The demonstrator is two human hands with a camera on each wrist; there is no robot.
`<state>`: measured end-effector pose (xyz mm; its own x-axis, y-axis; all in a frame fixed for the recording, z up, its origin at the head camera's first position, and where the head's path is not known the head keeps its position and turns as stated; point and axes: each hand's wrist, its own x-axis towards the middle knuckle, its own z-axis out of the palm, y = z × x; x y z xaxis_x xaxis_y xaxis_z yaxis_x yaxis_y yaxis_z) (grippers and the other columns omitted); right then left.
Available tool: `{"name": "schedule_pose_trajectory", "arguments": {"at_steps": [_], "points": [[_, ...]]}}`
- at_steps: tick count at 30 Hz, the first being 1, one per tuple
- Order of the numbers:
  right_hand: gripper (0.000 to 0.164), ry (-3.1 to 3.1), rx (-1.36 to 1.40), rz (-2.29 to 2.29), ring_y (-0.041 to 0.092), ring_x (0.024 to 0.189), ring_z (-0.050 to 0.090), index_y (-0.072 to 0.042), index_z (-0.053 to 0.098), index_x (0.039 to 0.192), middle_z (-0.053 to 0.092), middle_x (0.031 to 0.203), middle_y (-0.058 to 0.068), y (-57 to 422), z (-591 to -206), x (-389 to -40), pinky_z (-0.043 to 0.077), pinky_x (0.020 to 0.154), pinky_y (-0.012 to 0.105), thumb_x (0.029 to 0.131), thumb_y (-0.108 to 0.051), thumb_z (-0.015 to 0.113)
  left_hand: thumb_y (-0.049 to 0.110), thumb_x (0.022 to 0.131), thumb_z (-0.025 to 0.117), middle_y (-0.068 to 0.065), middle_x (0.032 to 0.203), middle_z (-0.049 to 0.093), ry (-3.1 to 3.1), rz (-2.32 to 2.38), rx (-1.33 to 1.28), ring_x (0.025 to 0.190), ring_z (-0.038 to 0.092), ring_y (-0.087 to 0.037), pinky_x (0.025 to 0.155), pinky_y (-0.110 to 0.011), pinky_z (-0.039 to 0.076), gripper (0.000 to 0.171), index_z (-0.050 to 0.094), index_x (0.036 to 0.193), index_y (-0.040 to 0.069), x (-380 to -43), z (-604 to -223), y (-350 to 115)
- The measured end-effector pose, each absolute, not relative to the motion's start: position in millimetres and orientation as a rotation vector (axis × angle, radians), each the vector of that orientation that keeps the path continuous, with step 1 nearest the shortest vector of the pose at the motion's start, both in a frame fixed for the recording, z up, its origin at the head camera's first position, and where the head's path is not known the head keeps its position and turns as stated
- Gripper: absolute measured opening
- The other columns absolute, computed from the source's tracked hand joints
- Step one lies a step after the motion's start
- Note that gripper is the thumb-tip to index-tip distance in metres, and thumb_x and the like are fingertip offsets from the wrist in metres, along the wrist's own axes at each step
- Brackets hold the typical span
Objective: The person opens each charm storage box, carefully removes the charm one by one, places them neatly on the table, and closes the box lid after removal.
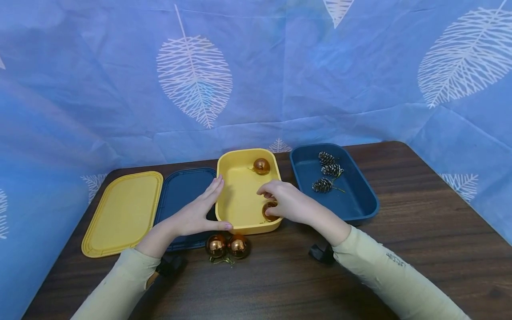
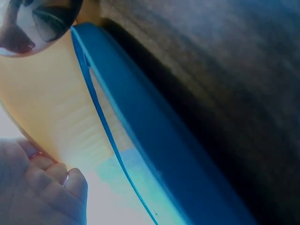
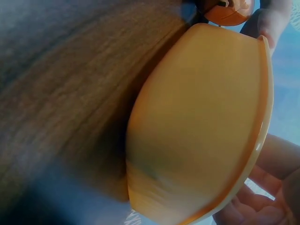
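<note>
A shallow yellow box [image 1: 242,191] stands between the two hands. My left hand [image 1: 196,218] lies along its left side with fingers stretched at the rim and the thumb at the front corner. Inside the box is my right hand [image 1: 290,202], fingers bent and apart, its thumb against a shiny copper ball ornament [image 1: 269,209] near the front right. Another ball ornament [image 1: 262,166] lies at the back of the box. Two more, a left ball [image 1: 216,246] and a right ball [image 1: 239,246], rest on the table before it.
To the right stands a dark blue box [image 1: 362,202] with several pine cones [image 1: 331,170]. A yellow lid [image 1: 124,213] and a dark blue lid [image 1: 188,182] lie at the left, the blue one partly under my left hand. A blue leaf-print cloth [image 1: 256,89] hangs behind the table [image 1: 408,209].
</note>
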<state>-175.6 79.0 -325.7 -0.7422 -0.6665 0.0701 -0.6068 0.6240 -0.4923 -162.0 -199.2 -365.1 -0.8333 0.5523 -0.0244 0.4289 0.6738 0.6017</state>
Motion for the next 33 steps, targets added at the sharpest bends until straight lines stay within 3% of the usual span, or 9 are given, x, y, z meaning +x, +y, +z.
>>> {"name": "schedule_pose_trajectory", "arguments": {"at_steps": [8, 14, 17, 24, 33], "points": [[0.046, 2.723, -1.039, -0.497, 0.026, 0.103, 0.059, 0.003, 0.062, 0.119, 0.063, 0.115, 0.014, 71, -327, -178, 0.049, 0.082, 0.035, 0.076, -0.002, 0.078, 0.058, 0.079, 0.069, 0.001, 0.159, -0.012, 2.685, 0.892, 0.793, 0.143, -0.01, -0.014, 0.11, -0.055, 0.018, 0.111, -0.007, 0.153, 0.024, -162, -365, -199], [0.017, 2.715, -1.059, -0.473, 0.014, 0.075, 0.057, -0.004, 0.07, 0.098, 0.066, 0.087, 0.001, 69, -326, -177, 0.047, 0.066, 0.028, 0.082, -0.008, 0.074, 0.058, 0.079, 0.069, 0.005, 0.158, -0.014, 2.682, 0.89, 0.783, 0.143, -0.011, -0.014, 0.11, -0.055, 0.017, 0.111, -0.007, 0.153, 0.024, -161, -365, -199], [0.011, 2.72, -1.085, -0.504, 0.011, 0.07, 0.053, -0.008, 0.07, 0.092, 0.063, 0.081, -0.003, 69, -326, -176, 0.045, 0.063, 0.027, 0.083, -0.013, 0.075, 0.058, 0.079, 0.069, 0.004, 0.159, -0.013, 2.686, 0.886, 0.781, 0.143, -0.01, -0.014, 0.11, -0.055, 0.018, 0.111, -0.007, 0.153, 0.024, -161, -365, -199], [0.019, 2.784, -1.123, -0.732, 0.014, 0.084, 0.063, -0.007, 0.072, 0.1, 0.069, 0.094, 0.001, 76, -330, -173, 0.051, 0.073, 0.029, 0.084, -0.017, 0.075, 0.059, 0.079, 0.069, 0.006, 0.158, -0.014, 2.695, 0.875, 0.784, 0.143, -0.01, -0.015, 0.11, -0.055, 0.017, 0.111, -0.007, 0.153, 0.025, -162, -366, -199], [0.026, 2.784, -1.024, -1.039, 0.015, 0.095, 0.062, -0.01, 0.07, 0.109, 0.067, 0.104, 0.0, 86, -324, -161, 0.052, 0.08, 0.032, 0.085, -0.02, 0.074, 0.058, 0.079, 0.069, 0.001, 0.159, -0.011, 2.689, 0.883, 0.78, 0.143, -0.01, -0.015, 0.11, -0.056, 0.017, 0.111, -0.007, 0.153, 0.024, -161, -365, -199]]}}
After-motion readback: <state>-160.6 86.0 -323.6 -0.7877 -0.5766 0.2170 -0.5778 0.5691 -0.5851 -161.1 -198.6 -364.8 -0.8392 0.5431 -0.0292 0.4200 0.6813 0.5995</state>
